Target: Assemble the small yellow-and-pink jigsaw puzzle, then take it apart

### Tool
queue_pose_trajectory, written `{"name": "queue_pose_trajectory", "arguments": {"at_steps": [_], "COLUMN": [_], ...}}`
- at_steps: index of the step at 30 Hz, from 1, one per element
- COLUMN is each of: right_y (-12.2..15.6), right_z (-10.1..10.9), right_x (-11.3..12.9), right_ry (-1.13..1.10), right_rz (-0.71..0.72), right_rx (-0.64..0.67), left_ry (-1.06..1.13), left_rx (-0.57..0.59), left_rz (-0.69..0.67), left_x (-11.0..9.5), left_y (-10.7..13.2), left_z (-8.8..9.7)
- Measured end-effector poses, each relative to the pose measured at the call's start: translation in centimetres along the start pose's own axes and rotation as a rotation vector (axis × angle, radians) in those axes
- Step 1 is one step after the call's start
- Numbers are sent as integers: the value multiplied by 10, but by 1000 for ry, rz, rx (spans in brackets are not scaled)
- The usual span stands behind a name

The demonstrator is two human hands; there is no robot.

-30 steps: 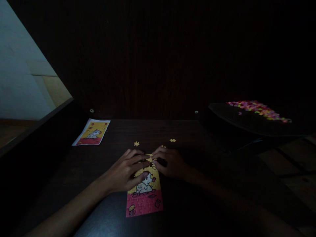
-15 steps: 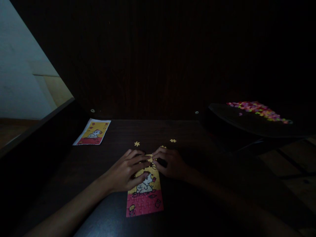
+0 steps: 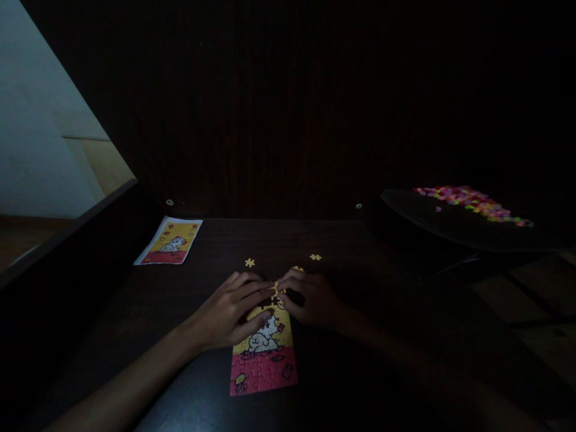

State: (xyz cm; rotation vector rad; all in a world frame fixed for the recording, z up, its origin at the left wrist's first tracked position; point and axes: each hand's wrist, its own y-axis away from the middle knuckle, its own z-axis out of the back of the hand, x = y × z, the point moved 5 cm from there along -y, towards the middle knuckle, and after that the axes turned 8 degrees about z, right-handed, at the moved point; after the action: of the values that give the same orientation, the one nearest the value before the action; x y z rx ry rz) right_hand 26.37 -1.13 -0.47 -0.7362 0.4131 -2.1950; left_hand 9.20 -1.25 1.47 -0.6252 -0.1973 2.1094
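Observation:
A jigsaw puzzle [image 3: 265,369] with a white cartoon animal on a yellow and red ground lies flat on the dark surface. Dark gaps show near its far end, partly under my fingers. My left hand [image 3: 236,307] lies across the puzzle's upper left, fingers stretched out and thumb apart, holding nothing visible. At the upper right corner, my right hand [image 3: 310,297] has thumb and forefinger tips drawn close together on a yellow puzzle piece, mostly hidden by the fingers. Just beyond the hands are loose yellow pieces: a left one [image 3: 249,263], a right one [image 3: 315,257] and a partly covered one [image 3: 297,268].
A printed picture [image 3: 170,241] of the same design lies at the back left. Dark panels rise behind and at the left. To the right, a dark raised holder [image 3: 432,225] carries a heap of small pink, red and yellow bits [image 3: 472,201]. Lighting is dim.
My left fingertips have shifted slightly away from me, showing more of the dark gap in the puzzle. My right hand stays almost still at the corner.

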Motion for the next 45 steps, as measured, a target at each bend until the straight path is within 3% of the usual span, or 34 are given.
{"name": "queue_pose_trajectory", "arguments": {"at_steps": [8,33,45], "right_y": [1,3,1], "right_z": [-1,-4,-3], "right_x": [0,-1,0], "right_ry": [31,56,63], "right_rz": [8,5,4], "right_rx": [21,91,125], "left_ry": [5,78,-22], "left_rx": [-123,-36,-55], "left_rz": [73,22,-15], "left_x": [6,2,0], "left_y": [-3,-1,2], "left_z": [2,1,-1]}}
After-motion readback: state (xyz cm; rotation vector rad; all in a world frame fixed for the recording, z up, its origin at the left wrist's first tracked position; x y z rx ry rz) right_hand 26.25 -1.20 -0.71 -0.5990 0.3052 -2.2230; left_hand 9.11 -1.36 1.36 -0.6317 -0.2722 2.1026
